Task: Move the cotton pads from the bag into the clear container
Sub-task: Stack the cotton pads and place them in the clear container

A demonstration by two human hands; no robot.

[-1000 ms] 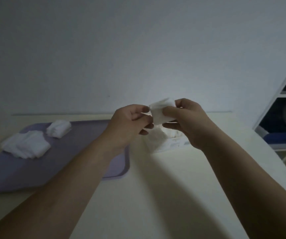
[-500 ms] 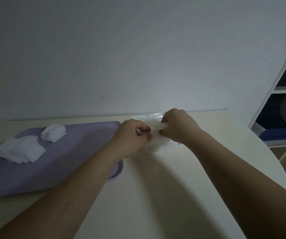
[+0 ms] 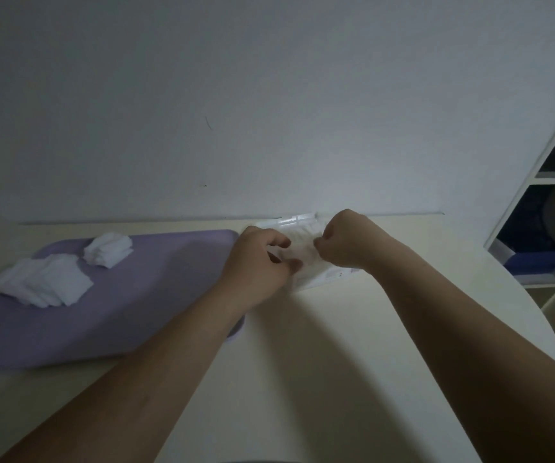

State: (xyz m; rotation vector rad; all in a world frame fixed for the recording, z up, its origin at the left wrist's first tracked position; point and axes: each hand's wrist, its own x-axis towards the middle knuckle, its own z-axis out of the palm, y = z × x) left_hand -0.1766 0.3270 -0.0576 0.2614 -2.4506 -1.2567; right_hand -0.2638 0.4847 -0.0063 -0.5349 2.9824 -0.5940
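Descent is the change: a second ago I held the white cotton pad [image 3: 303, 252] raised between both hands, clear of the cream counter [image 3: 336, 362]. Now both hands are down at 12 o'clock, low over the clear plastic container [image 3: 323, 279] that sits against the wall. My left hand [image 3: 256, 262] has its fingers curled, with thumb and fingertip nipping the pad's near-left edge. My right hand [image 3: 346, 243] is bunched almost into a fist and pinches the far-right edge. The pad lies stretched between them, at or just inside the container's mouth. The dim light does not let me tell whether it already rests on the white mass inside.

I judge this pad to be nearly delivered, with only the letting go left. The job as a whole is far from over. At 10 o'clock, on the flat lilac plastic tray [image 3: 152, 279], a larger fanned stack of white pads [image 3: 44, 282] and a smaller heap of white pads [image 3: 108, 250] wait well apart from the container. I cannot make out the bag anywhere. A white shelf unit [image 3: 553, 175] stands at 2 o'clock.
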